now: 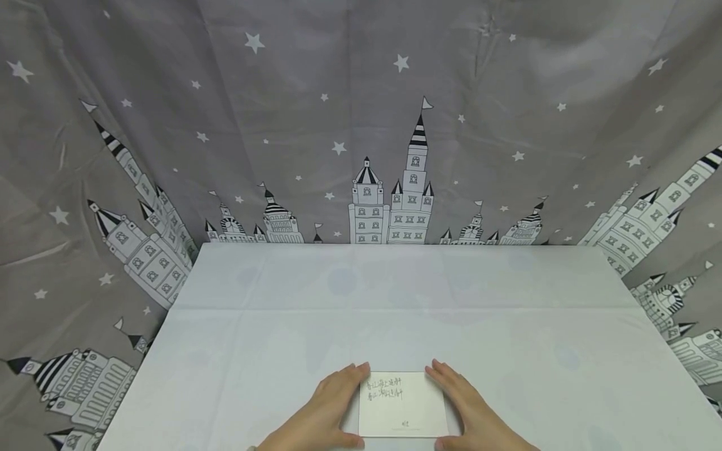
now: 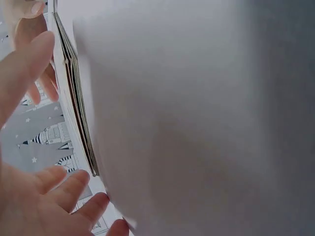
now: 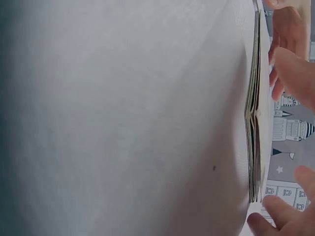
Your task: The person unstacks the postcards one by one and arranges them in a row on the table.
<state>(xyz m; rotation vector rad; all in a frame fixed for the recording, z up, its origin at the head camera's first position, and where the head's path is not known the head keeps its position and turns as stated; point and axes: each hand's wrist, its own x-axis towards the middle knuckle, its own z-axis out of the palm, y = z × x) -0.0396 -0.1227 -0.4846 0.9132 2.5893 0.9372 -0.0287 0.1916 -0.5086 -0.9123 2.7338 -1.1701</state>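
Observation:
A small stack of cream cards (image 1: 414,413) lies flat near the front edge of the white table. Dark handwriting runs in two lines across the top card, with a small mark lower down. My left hand (image 1: 324,410) is at its left side, index finger by the far corner and thumb by the near one. Mirroring it, my right hand (image 1: 479,413) flanks the right side. Both wrist views show the stack's layered edge (image 2: 78,108), slightly bent, with thin gaps between layers (image 3: 253,98). The fingers are extended and spread around the stack; firm contact is hard to make out.
White cloth with faint round spots covers the table (image 1: 361,338), and fold lines cross it. A grey curtain (image 1: 293,75) printed with stars and castles hangs behind and along both sides.

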